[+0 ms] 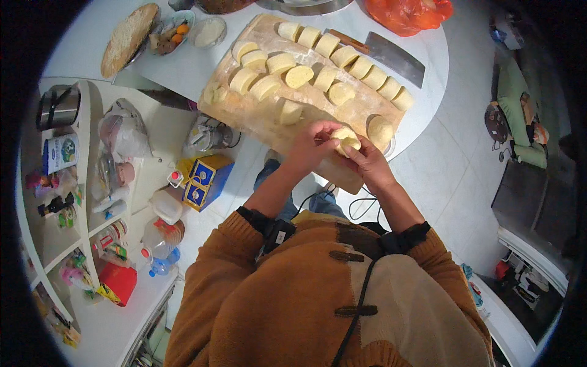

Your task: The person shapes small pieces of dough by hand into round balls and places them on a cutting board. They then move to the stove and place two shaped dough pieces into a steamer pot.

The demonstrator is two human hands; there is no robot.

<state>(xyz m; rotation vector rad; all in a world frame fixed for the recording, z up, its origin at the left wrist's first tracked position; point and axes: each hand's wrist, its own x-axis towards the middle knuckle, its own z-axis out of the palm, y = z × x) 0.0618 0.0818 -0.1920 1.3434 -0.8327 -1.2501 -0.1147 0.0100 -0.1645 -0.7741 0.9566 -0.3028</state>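
Between my two hands, above the near edge of a floured wooden board (pixel 257 112), is a small piece of pale yellow dough (pixel 345 137) with a hollow in it. My left hand (pixel 316 144) grips its left side with bent fingers. On its right side, the thumb and fingers of my right hand (pixel 369 160) press the dough. A rounded dough ball (pixel 380 130) lies on the board just beyond my right hand. Another dough piece (pixel 290 112) sits beyond my left hand. Several cut dough pieces (pixel 279 63) stand in loose rows farther back.
A cleaver (pixel 395 58) lies at the board's far right, its wooden handle partly on the board. Behind stand a bowl of white powder (pixel 208 32), a dish with orange fruit (pixel 172 34) and a red plastic bag (pixel 408 16). Shelves (pixel 85 192) with bottles and packages line the left.
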